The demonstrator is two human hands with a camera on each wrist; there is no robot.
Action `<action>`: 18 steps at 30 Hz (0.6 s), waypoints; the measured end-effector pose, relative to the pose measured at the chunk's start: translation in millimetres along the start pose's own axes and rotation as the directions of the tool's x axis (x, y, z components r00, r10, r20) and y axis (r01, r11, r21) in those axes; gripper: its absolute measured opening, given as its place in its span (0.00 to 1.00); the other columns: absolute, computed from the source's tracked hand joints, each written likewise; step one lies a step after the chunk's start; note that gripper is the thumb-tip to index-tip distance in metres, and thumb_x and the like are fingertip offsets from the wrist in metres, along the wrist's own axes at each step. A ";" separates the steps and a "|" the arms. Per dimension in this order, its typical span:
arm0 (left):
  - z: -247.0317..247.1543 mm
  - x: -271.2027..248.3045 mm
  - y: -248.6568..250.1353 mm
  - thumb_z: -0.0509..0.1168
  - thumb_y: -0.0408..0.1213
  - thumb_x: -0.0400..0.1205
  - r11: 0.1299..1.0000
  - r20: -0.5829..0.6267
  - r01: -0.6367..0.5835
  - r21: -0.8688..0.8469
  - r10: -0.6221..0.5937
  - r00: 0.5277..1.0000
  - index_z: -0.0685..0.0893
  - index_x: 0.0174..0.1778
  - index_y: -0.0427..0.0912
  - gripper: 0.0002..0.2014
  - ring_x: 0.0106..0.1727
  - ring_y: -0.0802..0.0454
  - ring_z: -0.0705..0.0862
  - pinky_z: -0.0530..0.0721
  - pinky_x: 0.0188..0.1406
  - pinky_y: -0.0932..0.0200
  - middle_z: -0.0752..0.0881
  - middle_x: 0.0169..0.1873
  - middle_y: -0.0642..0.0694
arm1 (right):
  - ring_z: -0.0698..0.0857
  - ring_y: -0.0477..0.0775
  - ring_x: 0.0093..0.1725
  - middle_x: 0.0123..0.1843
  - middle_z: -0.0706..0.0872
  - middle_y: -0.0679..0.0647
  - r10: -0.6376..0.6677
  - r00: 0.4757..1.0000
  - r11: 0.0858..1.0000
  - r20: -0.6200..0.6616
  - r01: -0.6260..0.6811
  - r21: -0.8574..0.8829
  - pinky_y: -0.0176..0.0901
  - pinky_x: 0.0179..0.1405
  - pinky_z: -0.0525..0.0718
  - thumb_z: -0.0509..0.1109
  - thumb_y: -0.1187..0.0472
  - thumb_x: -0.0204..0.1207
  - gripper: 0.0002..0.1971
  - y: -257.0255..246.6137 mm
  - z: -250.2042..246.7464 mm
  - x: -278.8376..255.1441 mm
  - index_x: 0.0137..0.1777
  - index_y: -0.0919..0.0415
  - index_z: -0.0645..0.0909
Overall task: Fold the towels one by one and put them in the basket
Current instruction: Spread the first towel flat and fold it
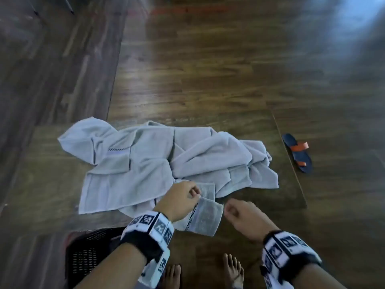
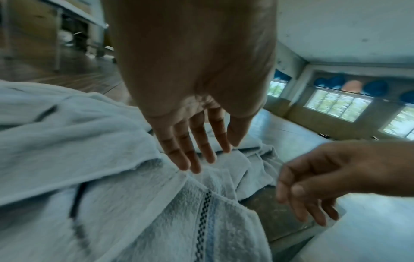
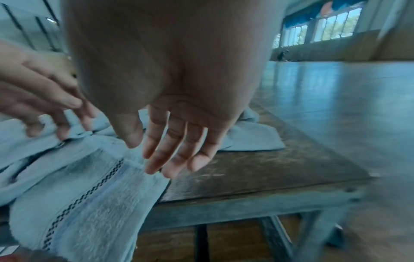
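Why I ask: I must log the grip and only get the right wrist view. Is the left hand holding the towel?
Observer: In the left wrist view, the left hand has its fingers straight, with the tips resting on the towel. No pinch shows.
Operator: Where is the basket?
Observer: In the head view, the black basket stands below the near edge of the table, on the person's left.
Operator: Is anything on the floor to the right?
Observer: One sandal lies just beyond the table's right edge.
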State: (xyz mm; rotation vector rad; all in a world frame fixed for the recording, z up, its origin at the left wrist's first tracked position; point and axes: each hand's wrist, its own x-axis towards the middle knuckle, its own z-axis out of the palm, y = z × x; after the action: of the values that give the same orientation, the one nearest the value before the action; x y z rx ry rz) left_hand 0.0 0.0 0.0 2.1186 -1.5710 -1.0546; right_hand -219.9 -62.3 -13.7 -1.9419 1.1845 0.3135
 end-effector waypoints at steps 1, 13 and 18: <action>10.0 9.2 -4.9 0.67 0.39 0.80 0.999 0.027 -0.040 0.035 0.039 0.999 0.87 0.48 0.46 0.05 0.42 0.59 0.83 0.80 0.46 0.62 0.86 0.47 0.49 | 0.87 0.51 0.52 0.52 0.87 0.43 -0.007 1.000 0.997 -0.007 0.006 -0.079 0.52 0.53 0.85 0.64 0.43 0.79 0.10 1.0 12.0 12.7 0.55 0.44 0.78; 42.8 25.0 -36.4 0.70 0.45 0.76 0.924 -0.077 -0.171 0.343 0.209 0.975 0.75 0.30 0.52 0.12 0.45 0.43 0.83 0.76 0.42 0.53 0.81 0.41 0.46 | 0.81 0.52 0.39 0.37 0.80 0.46 -0.420 0.794 0.904 -0.439 0.327 -0.274 0.48 0.32 0.73 0.60 0.42 0.77 0.12 -5.5 22.0 40.9 0.41 0.50 0.69; 17.7 -42.4 -16.9 0.69 0.44 0.79 0.943 -0.438 -0.117 0.313 0.253 0.863 0.81 0.38 0.40 0.12 0.40 0.39 0.81 0.81 0.40 0.50 0.77 0.40 0.41 | 0.76 0.48 0.35 0.34 0.77 0.47 -0.511 0.555 0.830 -0.656 0.518 -0.209 0.50 0.34 0.74 0.63 0.58 0.77 0.05 -45.7 -10.6 -39.8 0.41 0.52 0.70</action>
State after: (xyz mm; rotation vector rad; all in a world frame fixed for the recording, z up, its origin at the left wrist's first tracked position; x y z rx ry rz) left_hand -6.3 48.1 -6.7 2.1181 -1.6918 -0.2240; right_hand -205.1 -35.3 39.7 -2.3745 0.9433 -0.8205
